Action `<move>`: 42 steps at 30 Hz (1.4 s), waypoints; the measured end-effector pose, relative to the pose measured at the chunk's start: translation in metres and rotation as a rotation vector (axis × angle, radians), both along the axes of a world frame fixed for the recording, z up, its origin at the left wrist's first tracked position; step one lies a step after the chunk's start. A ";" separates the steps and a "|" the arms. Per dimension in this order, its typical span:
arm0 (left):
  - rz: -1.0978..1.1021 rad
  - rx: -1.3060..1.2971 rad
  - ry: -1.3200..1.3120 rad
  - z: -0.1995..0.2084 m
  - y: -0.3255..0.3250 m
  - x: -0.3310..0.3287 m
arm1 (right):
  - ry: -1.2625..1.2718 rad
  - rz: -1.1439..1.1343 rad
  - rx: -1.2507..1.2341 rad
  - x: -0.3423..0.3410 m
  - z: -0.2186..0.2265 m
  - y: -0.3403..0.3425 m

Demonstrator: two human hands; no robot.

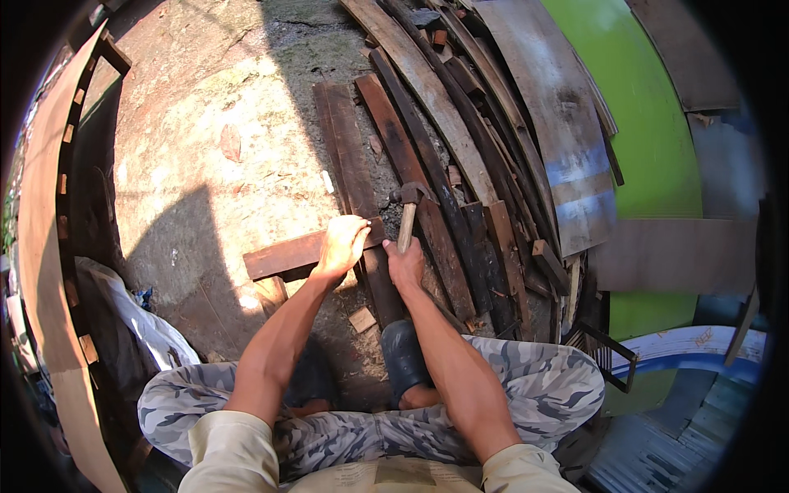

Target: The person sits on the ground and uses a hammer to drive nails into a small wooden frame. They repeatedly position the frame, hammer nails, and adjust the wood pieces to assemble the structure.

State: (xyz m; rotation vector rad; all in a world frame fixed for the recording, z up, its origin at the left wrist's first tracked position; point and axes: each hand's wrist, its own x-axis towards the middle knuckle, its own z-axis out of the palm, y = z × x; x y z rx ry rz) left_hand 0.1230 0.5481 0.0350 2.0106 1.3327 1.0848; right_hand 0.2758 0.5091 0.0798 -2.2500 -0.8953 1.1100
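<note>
A short reddish-brown board [283,255] lies across a longer dark plank [345,140] on the ground in front of me. Over their crossing, my left hand [339,249] is closed in a pinch, fingertips close to the short board's right end. What it pinches is too small to make out. My right hand [404,264], beside that same end, is wrapped round the wooden handle of a hammer [408,220]. The hammer's dark head points away from me, over the neighbouring planks.
Several loose dark planks [436,238] and a stack of long boards [493,107] lie to the right. A small wood block [362,320] sits near my feet. A long wooden frame [49,246] stands at left, beside a white sack [136,316].
</note>
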 end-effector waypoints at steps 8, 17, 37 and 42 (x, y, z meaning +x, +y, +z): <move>-0.050 0.093 -0.019 0.008 0.001 0.000 | -0.071 -0.024 0.105 -0.025 0.082 -0.067; -0.053 0.113 -0.013 0.001 -0.001 -0.002 | -0.131 0.215 0.142 -0.031 0.085 -0.078; -0.058 0.104 0.019 0.009 -0.001 0.000 | -0.175 0.237 0.124 -0.023 0.082 -0.078; -0.066 0.128 -0.013 0.005 0.001 -0.001 | -0.179 0.192 0.176 -0.027 0.086 -0.080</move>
